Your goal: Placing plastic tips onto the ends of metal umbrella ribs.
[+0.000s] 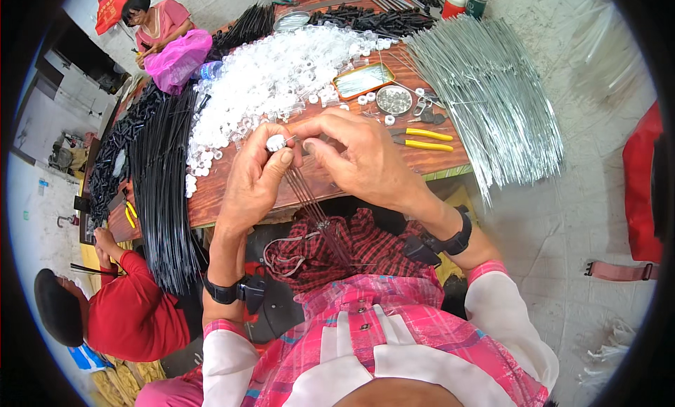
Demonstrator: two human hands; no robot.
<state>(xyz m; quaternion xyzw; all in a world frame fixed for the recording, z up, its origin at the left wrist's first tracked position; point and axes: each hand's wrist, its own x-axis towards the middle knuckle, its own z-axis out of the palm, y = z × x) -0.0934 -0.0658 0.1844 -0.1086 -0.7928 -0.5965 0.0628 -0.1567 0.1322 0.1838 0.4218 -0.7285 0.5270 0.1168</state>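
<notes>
My left hand [250,173] is closed around a small white round plastic piece [275,142], held above the near edge of the table. Several thin metal rods [307,199] run down from beneath that piece toward my lap. Close beside it, my right hand [365,157] has its thumb and index finger bent in toward the white piece. A short thin bit of wire [291,137] shows at those fingertips, though its full length is hidden. Nearest beyond my hands on the wooden table [225,210] lie loose white plastic parts [281,69].
Yellow-handled pliers [425,140], a round dish [394,101] of small parts and a yellow-rimmed tray [364,80] of pins lie ahead. Silvery rods [492,97] overhang the right side, black rods [165,189] the left. A person in red [133,308] sits at left, another [165,23] at far left.
</notes>
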